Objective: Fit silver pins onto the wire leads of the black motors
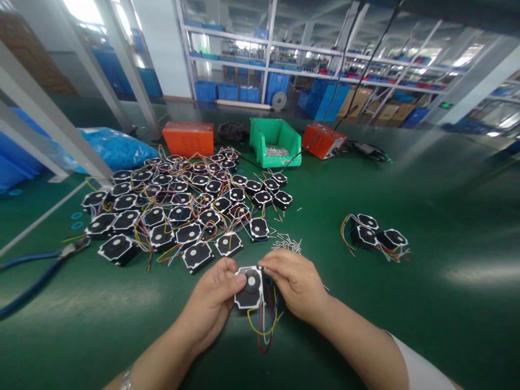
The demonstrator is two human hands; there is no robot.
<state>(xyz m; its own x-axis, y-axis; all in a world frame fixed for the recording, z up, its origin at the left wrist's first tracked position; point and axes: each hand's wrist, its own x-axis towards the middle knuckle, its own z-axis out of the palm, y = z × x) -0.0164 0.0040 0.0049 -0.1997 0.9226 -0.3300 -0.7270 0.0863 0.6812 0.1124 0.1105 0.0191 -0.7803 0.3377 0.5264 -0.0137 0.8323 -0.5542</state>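
My left hand (215,300) is closed around a small black stepper motor (249,295) with white metal edges, its thumb lying on the round centre. Red, yellow, blue and white wires (264,330) hang from the motor's right side. At the motor's upper right corner, my right hand (294,281) pinches a tiny metal piece that looks like a screw, mostly hidden by the fingertips. Just beyond that hand lies a loose pile of screws (287,244). Many similar motors (197,254) with coloured wires cover the table to the left.
Several motors (368,235) sit apart on the right of the green table (406,325). Behind stand a green bin (260,143) of small metal parts and two orange boxes (189,139) (324,141). Blue-handled pliers (44,265) lie at left, near a blue plastic bag (117,149).
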